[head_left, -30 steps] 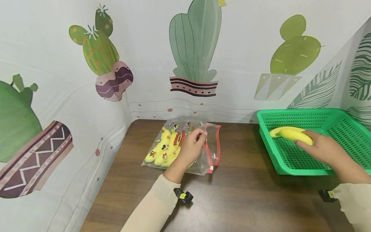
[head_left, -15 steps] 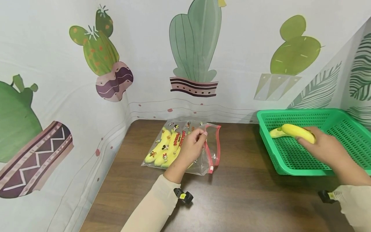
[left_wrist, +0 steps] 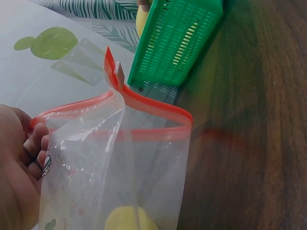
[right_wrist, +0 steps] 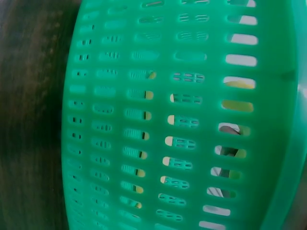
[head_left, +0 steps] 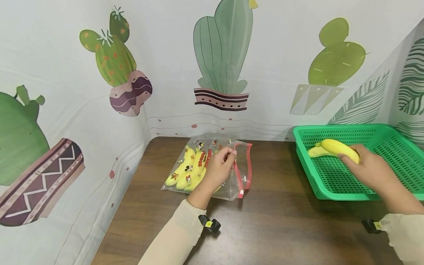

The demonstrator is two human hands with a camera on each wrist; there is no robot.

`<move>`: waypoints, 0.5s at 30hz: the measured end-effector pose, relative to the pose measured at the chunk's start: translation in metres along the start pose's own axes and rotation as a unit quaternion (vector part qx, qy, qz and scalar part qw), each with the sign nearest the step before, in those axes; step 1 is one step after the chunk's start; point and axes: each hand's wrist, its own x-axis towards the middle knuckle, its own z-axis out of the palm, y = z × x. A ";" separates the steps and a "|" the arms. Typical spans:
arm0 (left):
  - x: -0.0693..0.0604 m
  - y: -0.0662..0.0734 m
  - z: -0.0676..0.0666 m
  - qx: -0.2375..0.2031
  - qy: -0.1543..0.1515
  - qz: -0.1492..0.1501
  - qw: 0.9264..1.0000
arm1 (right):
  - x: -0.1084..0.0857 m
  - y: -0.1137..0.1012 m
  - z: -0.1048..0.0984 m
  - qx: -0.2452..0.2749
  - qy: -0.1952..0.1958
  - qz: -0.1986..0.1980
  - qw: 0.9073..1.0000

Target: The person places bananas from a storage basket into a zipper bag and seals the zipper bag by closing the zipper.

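Observation:
My left hand (head_left: 216, 167) pinches the red-edged mouth of a clear zip bag (head_left: 228, 189) printed with cartoon figures. Several yellow bananas (head_left: 182, 167) lie inside that bag, on the table. In the left wrist view the bag's mouth (left_wrist: 158, 111) gapes apart, with the left hand (left_wrist: 21, 163) at its edge. Over at the right, my right hand (head_left: 372, 165) grips a banana (head_left: 339, 149) by one end, above the green basket (head_left: 338, 196). A second banana (head_left: 316, 152) lies in the basket beneath it. The basket's slotted wall (right_wrist: 163, 67) hides most of the right hand in the right wrist view.
Behind the brown wooden table (head_left: 265, 224) stands a white cloth backdrop (head_left: 165, 66) printed with cacti. The basket sits at the table's right, close to the backdrop. Bare tabletop lies between bag and basket.
The right hand has lifted its banana slightly and tilted it, drawing it up from the other banana in the basket. The left hand and the bag stay where they were.

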 end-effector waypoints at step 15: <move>0.000 -0.001 0.001 0.009 0.003 0.003 1.000 | 0.001 -0.004 0.000 0.018 0.028 0.000 0.999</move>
